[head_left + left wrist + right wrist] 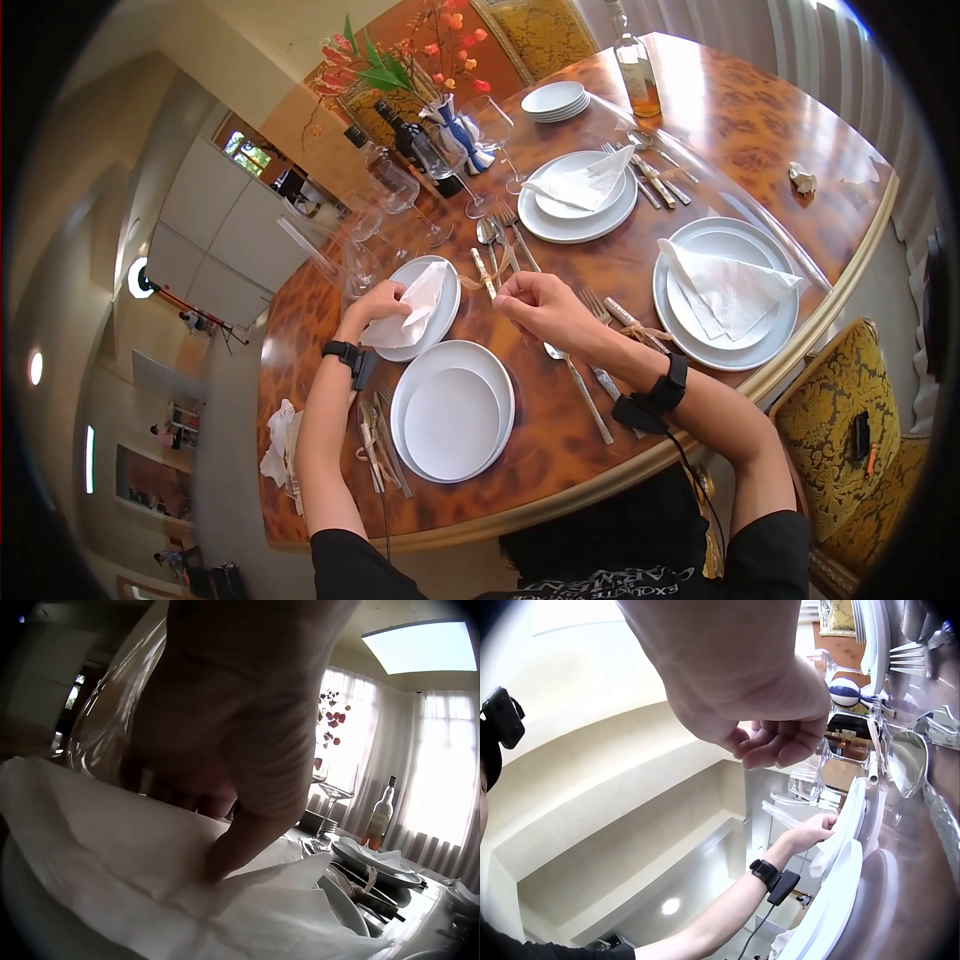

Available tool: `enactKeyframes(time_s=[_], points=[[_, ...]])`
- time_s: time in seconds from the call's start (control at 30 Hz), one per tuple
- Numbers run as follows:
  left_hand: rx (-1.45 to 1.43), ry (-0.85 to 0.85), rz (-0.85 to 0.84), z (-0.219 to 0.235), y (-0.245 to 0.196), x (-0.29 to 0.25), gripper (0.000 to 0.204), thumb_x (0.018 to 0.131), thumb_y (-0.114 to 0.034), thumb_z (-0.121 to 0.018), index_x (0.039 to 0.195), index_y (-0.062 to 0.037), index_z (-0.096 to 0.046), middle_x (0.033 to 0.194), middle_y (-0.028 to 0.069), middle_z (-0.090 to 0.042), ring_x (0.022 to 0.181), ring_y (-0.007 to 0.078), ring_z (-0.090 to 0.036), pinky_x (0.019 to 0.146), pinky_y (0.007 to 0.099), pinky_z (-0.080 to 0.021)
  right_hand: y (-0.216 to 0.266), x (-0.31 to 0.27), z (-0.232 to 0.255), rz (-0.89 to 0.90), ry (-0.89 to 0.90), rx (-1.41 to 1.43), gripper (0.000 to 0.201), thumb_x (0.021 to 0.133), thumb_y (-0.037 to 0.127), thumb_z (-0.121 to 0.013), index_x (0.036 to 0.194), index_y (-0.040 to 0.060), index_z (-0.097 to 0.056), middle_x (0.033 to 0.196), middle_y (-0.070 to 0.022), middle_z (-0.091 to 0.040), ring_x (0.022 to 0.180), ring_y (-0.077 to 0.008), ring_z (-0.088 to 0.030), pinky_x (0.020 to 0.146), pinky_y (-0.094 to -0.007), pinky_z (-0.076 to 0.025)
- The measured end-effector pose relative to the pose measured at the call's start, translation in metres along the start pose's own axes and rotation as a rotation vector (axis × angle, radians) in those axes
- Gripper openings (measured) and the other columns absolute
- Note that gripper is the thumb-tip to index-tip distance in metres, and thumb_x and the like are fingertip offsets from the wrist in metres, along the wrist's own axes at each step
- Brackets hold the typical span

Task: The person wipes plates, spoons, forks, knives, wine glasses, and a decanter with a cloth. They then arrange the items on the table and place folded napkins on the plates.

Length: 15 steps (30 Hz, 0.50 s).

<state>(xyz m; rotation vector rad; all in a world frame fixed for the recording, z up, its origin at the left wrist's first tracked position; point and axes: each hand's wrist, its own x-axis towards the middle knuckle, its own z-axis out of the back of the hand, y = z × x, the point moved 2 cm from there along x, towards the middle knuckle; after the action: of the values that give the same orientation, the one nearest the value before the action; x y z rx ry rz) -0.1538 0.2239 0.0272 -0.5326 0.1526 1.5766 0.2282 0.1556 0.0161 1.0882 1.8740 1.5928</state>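
Note:
My left hand (382, 306) pinches a folded white napkin (420, 312) that lies across a white plate (451, 312). In the left wrist view the thumb (244, 844) presses onto the napkin's top face, while the other fingers curl behind its edge. My right hand (545, 308) hovers over the cutlery with its fingers loosely curled and nothing visible in them. Just beyond its fingertips lies a ribbon-tied set of cutlery with patterned handles (483, 272). A spoon's handle (590, 405) shows below the right wrist.
Stacked white plates (508, 400) stand nearest me. Two more settings with napkins (590, 190) (725, 285) lie to the right. Wine glasses (395, 185), dark bottles (400, 125) and a vase (462, 135) crowd the back. A liquor bottle (640, 75) stands at the far edge.

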Motion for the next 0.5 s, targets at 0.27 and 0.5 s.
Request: enactKeyframes(time_s=[0.27, 0.5], points=[[-0.622, -0.269, -0.314, 0.017, -0.062, -0.084, 0.032, 0.083, -0.004, -0.065, 0.113, 0.0015, -0.058, 0.098, 0.0062, -0.066, 0.085, 0.0116, -0.063, 0.079, 0.0265, -0.05, -0.001, -0.001, -0.001, 0.032, 0.026, -0.037, 0.02, 0.092, 0.022, -0.058, 0.088, 0.0025, -0.059, 0.069, 0.0, -0.057, 0.058, -0.0074, -0.053, 0.052, -0.0238, -0.045], [-1.278, -0.429, -0.421, -0.025, -0.119, -0.176, 0.028, 0.092, -0.004, -0.051, 0.118, 0.0028, -0.055, 0.109, 0.0105, -0.065, 0.1, 0.0162, -0.064, 0.091, 0.0287, -0.049, 0.008, -0.009, -0.012, 0.013, 0.145, -0.077, 0.028, 0.096, 0.031, -0.057, 0.096, 0.0039, -0.06, 0.079, -0.0006, -0.062, 0.07, -0.0074, -0.058, 0.062, -0.0248, -0.047]])
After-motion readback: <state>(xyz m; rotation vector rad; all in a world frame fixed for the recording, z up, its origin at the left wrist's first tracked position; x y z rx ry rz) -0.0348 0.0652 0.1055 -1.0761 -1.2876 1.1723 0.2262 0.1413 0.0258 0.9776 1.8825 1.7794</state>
